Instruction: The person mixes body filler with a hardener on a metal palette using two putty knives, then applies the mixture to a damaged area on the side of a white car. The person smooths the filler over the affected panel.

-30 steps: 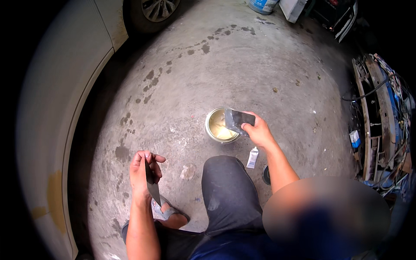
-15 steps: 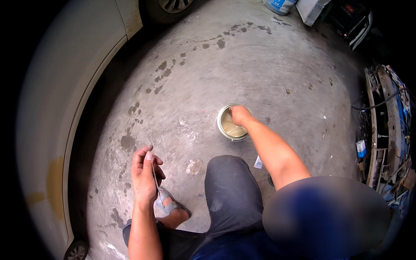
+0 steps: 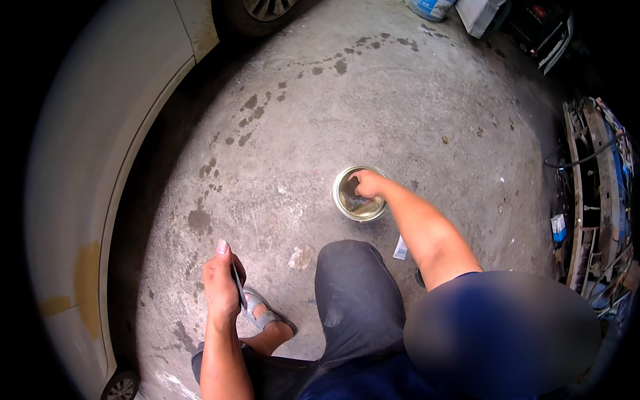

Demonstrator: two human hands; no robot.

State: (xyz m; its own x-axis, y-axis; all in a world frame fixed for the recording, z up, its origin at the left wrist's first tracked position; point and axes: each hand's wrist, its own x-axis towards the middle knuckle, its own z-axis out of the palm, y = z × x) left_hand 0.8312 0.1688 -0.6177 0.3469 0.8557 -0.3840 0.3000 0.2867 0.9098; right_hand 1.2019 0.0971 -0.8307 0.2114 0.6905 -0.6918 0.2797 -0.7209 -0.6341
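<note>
So the tin (image 3: 336,198) is sitting upright on the floor (image 3: 300,120), roughly mid-floor and well away from the edge along the car (image 3: 100,147). It's looking round and open-topped, with a pale metal rim and a shadowy inside. The right grip (image 3: 369,184) is reaching into it, fingers clasping a dark flat scraper (image 3: 351,187) that's mostly hiding down in there. The left grip (image 3: 223,277) is clenching a thin plate (image 3: 238,284), which is showing nearly edge-on, thumb sticking up.

A second ago the scraper was hovering over the rim in plain sight; now it's sitting inside. The plate was showing its broad grey face and the left fingers were spreading looser; now they're curling in.

Containers: the tin is holding a tan paste (image 3: 365,209), looking duller than before. A white tube (image 3: 400,249) is lying by the right forearm; can't tell what's in it. A blue-and-white bucket (image 3: 432,9) is standing at the far edge, contents not showing.
</note>
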